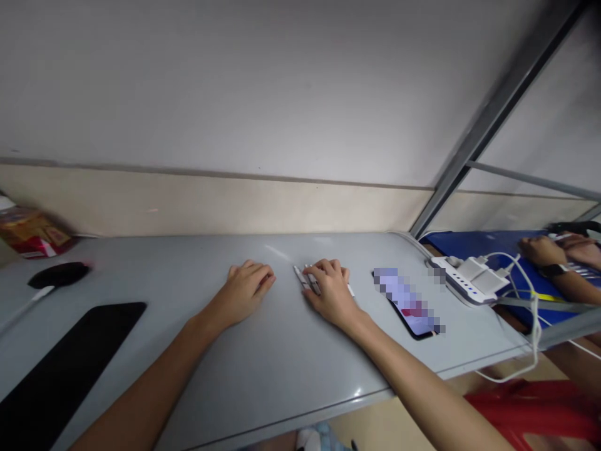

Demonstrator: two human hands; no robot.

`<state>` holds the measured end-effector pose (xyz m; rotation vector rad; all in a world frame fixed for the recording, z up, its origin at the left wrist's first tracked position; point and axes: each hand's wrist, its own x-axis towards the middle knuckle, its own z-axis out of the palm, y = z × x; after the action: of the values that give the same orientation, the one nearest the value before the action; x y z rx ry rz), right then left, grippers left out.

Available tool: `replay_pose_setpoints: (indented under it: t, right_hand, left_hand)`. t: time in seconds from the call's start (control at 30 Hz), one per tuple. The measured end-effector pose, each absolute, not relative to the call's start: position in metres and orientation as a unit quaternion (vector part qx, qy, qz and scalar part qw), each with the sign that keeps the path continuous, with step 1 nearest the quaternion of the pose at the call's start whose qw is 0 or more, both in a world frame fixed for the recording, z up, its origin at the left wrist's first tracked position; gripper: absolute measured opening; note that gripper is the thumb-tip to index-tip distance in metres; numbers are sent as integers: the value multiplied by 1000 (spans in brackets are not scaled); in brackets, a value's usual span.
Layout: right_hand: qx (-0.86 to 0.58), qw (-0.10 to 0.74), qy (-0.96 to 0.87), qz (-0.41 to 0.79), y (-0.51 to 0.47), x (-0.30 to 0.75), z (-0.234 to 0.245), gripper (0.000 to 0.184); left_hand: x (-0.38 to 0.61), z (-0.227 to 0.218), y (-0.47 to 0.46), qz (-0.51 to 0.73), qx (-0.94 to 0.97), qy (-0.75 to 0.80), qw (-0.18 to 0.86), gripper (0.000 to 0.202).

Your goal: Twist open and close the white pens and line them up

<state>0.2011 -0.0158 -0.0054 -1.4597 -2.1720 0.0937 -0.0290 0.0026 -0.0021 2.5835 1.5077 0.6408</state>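
Observation:
My left hand [246,287] rests on the grey table [263,357], knuckles up, its fingers curled under into a loose fist with nothing visible in it. A little to its right my right hand [331,289] lies on the table with fingers bent over some thin white stick-like objects [301,278], which poke out on both sides of the hand. The two hands are a short gap apart, not touching.
A phone [409,303] with a lit screen lies right of my right hand. A white power strip [464,282] with chargers and cables sits at the table's right end. A black pad [66,369], a dark mouse [60,274] and a red packet [32,237] are at the left. Another person's hands [558,254] rest at far right.

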Motion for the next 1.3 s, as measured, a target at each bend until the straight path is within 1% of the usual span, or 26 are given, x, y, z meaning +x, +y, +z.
replay_pose_setpoints:
  t: [0.17,0.37,0.73,0.83,1.0,1.07,1.17,1.3]
  right_hand:
    - [-551,251,-795,35,-14,207,-5,39]
    - [-555,244,-795,39,-15,204,-6,45]
    - [-590,228,-773,54,-13,205,-4,46]
    - [-617,208,-757,55,-14,205,-3,53]
    - [-691,156,-703,53,-13,205,-1,78]
    - [-710,140,-687,67,-13,205,0,84]
    - [-709,127,-688,92,-12,203,3,81]
    - [-671,146,-718,112,-12,201,5,78]
  left_hand:
    - [-30,-3,3,203,843,497,38,30]
    - [-29,-3,3,192,846,494,58,32]
    - [-32,-7,7,205,843,494,52,32]
    - [-31,-6,6,201,844,495,51,32]
    - [-29,-2,5,195,843,498,60,30]
    - [-28,-1,4,193,843,498,61,29]
    - [-28,-1,4,195,844,496,61,29]
    - [-28,-4,5,204,842,496,64,29]
